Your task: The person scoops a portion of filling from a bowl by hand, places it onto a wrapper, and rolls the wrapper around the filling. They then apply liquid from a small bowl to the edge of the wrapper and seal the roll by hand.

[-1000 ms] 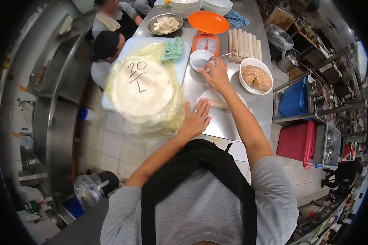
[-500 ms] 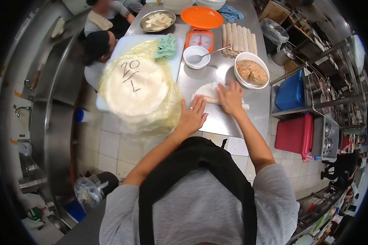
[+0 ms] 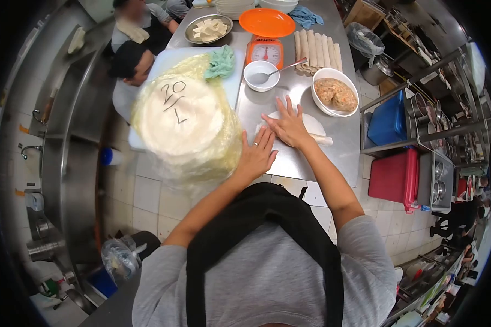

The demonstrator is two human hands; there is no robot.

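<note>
A round white spring roll wrapper point(image 3: 314, 126) lies on the steel table, its near edge rolled up into a tube. My right hand point(image 3: 289, 128) rests over the wrapper's left part, fingers spread. My left hand point(image 3: 259, 154) touches the roll's left end with fingers stretched out; the palm hides that end. Both hands are open. Behind the wrapper stand a white bowl of orange-flecked filling point(image 3: 336, 94) and a small white bowl point(image 3: 262, 76) with a spoon point(image 3: 283, 67) in it. Several finished rolls point(image 3: 317, 50) lie side by side farther back.
Left of my hands, a plastic-wrapped stack of wrappers point(image 3: 174, 120) marked "20/L" covers much of a white cutting board point(image 3: 154, 68). An orange scale point(image 3: 264, 53), an orange plate point(image 3: 267, 23) and a metal bowl of pale pieces point(image 3: 208, 28) stand behind. Two people are at the left.
My right hand has moved left along the wrapper and spread its fingers, uncovering the right part of the roll. My left hand has stayed in place.
</note>
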